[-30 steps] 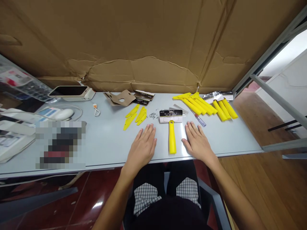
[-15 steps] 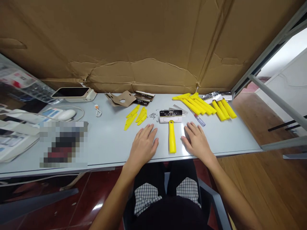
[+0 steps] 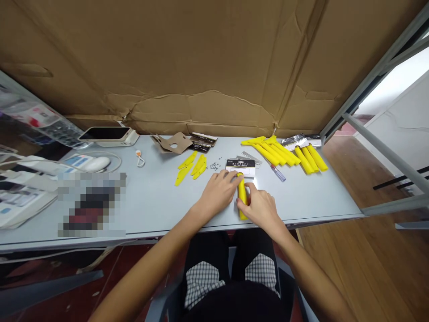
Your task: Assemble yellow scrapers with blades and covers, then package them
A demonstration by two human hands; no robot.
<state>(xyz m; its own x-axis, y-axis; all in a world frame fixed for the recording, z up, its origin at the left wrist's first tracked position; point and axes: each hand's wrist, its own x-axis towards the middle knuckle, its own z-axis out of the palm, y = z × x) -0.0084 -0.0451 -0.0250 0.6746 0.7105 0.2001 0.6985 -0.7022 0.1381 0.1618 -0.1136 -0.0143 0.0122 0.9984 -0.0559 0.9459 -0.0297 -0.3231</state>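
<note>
Where hands meet, scraper (image 3: 241, 194) gleams yellow.

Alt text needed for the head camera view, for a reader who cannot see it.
Both hands close on a yellow-handled scraper lying on a pale table: the left hand near its carded blade end, the right hand on the handle. Loose yellow handles lie behind to the right, small yellow pieces to the left, cardboard behind.
</note>
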